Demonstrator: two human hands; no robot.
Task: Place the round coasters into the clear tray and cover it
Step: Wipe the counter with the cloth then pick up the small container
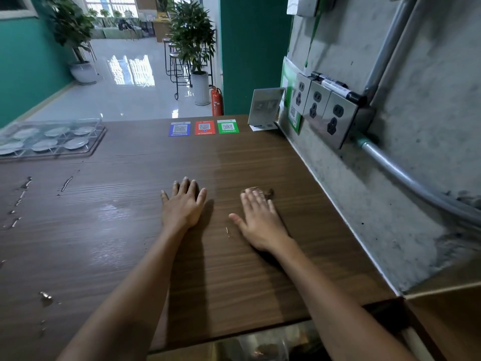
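We've got both hands, left (183, 205) and right (261, 220), flat, empty on the counter (234, 269); coasters (49, 140) sit in clear tray (56, 152) far left, probably rigid, slick, brittle: grip rims.

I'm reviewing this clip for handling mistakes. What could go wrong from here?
The clear tray holding the round coasters sits at the table's far left, well away from both flat hands, left hand and right hand, so a long reach might knock it. Wet patches nearby could let it slide.

The brown wooden counter (234, 157) bears the clear tray (49, 149), three QR cards (204, 127) and both flat hands (223, 214)
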